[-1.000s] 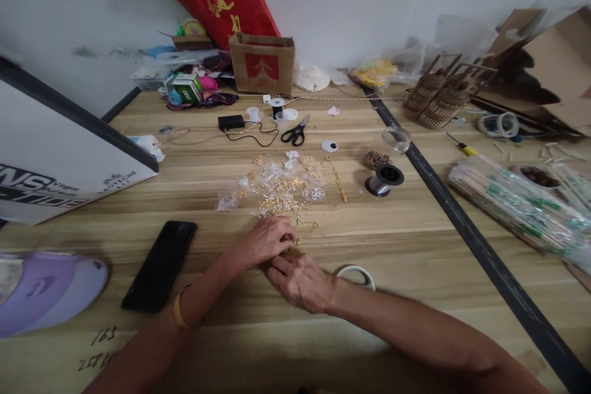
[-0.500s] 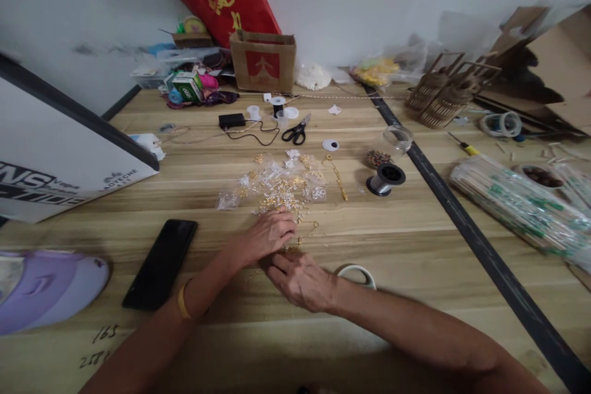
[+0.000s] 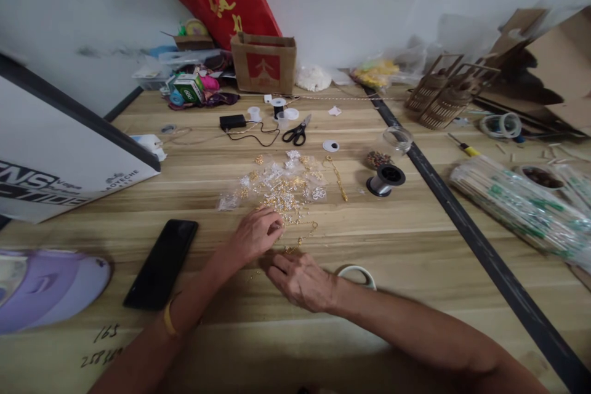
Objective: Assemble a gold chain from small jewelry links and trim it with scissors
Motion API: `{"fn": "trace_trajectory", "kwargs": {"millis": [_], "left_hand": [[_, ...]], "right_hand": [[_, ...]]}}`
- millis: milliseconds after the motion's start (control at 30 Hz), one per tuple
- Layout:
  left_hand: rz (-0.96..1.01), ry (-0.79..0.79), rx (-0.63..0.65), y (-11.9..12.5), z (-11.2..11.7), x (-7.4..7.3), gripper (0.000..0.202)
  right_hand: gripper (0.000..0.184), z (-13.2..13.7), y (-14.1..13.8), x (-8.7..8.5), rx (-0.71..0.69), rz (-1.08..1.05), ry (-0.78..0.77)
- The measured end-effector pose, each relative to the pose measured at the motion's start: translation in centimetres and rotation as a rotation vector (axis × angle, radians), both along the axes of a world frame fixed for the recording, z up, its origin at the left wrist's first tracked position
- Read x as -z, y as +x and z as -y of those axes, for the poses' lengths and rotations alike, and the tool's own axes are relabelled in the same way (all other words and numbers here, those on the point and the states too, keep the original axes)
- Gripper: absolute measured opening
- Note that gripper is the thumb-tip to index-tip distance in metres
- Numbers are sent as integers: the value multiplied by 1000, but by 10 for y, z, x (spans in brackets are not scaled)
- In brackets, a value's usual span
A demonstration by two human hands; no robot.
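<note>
My left hand [image 3: 258, 235] is low over the table with its fingers curled and the thumb against them. A thin gold chain [image 3: 301, 239] runs from its fingertips to the right, bends round, and comes back towards my right hand. My right hand [image 3: 302, 280] rests on the wood with its fingers closed, and what they hold, if anything, is hidden. Just beyond the left hand lies a pile of small gold and silver jewellery findings [image 3: 281, 188], partly on clear plastic bags. A second gold chain [image 3: 339, 180] lies to the right of the pile.
A white tape ring [image 3: 357, 274] touches the space by my right wrist. A black phone [image 3: 161, 265] lies left of my left arm. Beyond the pile are black scissors [image 3: 298, 131], a wire spool [image 3: 386, 180] and a jar of beads [image 3: 379, 160]. Wrapped sticks [image 3: 517, 203] lie right.
My left hand has drawn left, away from the right hand, and more of the gold chain shows between them. The right hand has stayed nearly still.
</note>
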State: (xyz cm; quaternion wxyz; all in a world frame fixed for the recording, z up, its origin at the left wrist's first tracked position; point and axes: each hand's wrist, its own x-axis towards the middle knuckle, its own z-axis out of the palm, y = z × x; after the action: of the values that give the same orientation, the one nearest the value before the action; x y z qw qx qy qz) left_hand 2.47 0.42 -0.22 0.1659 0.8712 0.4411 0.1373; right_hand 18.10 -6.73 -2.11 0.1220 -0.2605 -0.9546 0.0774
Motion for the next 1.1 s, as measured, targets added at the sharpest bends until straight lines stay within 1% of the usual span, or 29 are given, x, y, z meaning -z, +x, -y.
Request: {"fn": "trace_trajectory", "kwargs": {"millis": [167, 333, 433, 600, 1100], "left_hand": [[-57, -40, 2, -3, 6, 6, 6], [23, -124, 14, -4, 7, 4, 8], [58, -168, 90, -4, 8, 2, 11], [13, -196, 224, -3, 5, 0, 12], [-17, -223, 314, 9, 0, -7, 16]], "right_hand": [[9, 0, 0, 1, -6, -11, -18], [12, 0, -1, 1, -19, -30, -29], [14, -1, -1, 1, -21, -29, -33], [15, -1, -1, 1, -23, -20, -32], [18, -1, 0, 0, -31, 12, -13]]}}
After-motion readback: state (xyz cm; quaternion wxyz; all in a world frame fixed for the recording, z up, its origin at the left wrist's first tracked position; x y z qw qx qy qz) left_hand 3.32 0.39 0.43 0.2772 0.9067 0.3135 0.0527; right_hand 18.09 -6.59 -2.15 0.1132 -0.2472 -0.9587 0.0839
